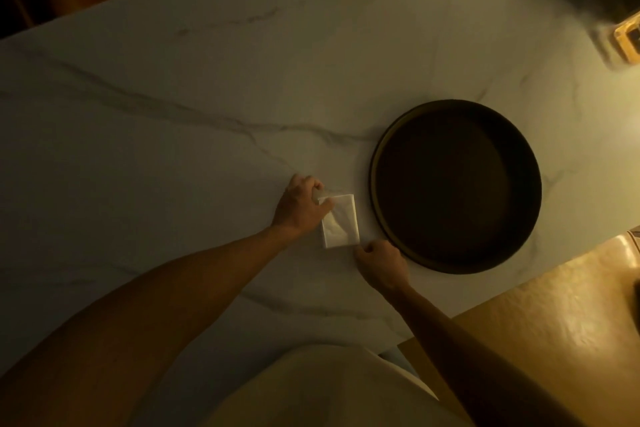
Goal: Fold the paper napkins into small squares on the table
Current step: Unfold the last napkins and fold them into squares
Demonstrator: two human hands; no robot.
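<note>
Because the napkin [339, 221] lies flat on the table [173, 107], the left hand [302, 206] pins its far corner; the right hand [381, 262] pinches the near corner, presumably for folding.

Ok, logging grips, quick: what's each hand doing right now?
Left hand: pinching the napkin at its far corner.
Right hand: curled at the napkin's near corner; grip unclear.

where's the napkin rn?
Head view, just below centre: the napkin lies flat on the marble table, just left of the round dark tray, with the left hand on its far-left corner and the right hand at its near-right corner.
</note>
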